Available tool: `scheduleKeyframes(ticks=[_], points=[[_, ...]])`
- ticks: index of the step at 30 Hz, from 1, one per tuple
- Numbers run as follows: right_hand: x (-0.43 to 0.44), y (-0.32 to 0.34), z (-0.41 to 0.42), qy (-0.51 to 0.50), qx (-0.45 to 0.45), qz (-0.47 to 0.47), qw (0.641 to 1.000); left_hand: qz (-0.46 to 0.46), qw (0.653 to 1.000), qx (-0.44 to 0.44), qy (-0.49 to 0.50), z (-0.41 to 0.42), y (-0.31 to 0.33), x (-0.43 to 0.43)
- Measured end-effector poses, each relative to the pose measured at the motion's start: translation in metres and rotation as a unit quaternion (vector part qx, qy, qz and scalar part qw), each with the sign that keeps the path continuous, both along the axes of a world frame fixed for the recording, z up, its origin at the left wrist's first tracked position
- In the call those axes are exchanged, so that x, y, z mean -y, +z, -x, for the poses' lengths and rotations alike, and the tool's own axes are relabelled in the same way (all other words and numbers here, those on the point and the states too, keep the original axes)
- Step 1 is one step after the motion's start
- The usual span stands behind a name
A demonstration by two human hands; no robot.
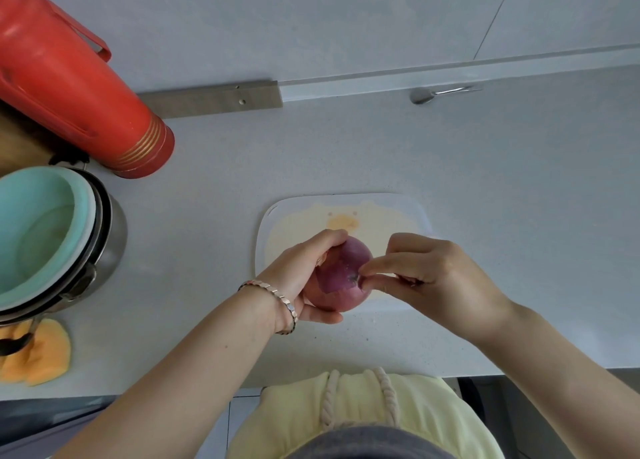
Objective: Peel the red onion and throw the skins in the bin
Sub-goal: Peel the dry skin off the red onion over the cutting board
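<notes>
At the far left a red flask (69, 87) stands on the grey surface (485, 167). Just below it sits a metal pot (107, 250) with a green bowl (38, 230) stacked inside it. In front of the pot lie some orange slices (41, 354) at the edge of the surface.

Next comes the left hand (304, 278), with a bracelet (277, 302) on its wrist. This hand is curled around the onion (341, 275), with the thumb under it and the fingers over the top. It holds the onion up, just over the near edge of a white board (277, 223). The board has a pale yellow picture on it.

The onion is round and red. Most of its dry skin is on. One patch on top looks darker purple.

The right hand (436, 278) is on the other side of the onion. Its thumb and first finger are closed in a pinch on the tip of the onion, where a bit of skin sticks out. The other fingers are bent in.

Far back on the right a spoon (440, 94) lies by the wall. At the bottom is a yellow top (426, 410).
</notes>
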State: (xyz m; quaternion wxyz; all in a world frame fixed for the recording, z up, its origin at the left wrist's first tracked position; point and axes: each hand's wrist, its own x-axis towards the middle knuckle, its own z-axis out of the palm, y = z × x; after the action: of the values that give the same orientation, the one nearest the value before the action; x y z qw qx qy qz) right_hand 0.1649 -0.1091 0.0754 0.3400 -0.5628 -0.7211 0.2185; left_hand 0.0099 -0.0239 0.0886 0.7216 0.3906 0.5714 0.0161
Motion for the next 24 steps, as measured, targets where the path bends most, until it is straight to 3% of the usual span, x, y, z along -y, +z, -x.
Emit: scheduleKeyframes(ticks=[8,19,24], points=[[-0.0037,-0.005,-0.001,0.035,0.04,0.042,0.998,-0.022,0.998,-0.02,-0.057,-0.002,0.0006,-0.0015],[-0.0028,-0.0052,-0.0024,0.025,-0.008,0.011,1.0,0.01,0.999,-0.025,-0.038,0.0027,-0.0008,-0.0037],[-0.0055,-0.0013,-0.004,0.054,0.053,0.028,0.997,0.009,0.996,-0.034,-0.081,0.0016,-0.0022,-0.0037]])
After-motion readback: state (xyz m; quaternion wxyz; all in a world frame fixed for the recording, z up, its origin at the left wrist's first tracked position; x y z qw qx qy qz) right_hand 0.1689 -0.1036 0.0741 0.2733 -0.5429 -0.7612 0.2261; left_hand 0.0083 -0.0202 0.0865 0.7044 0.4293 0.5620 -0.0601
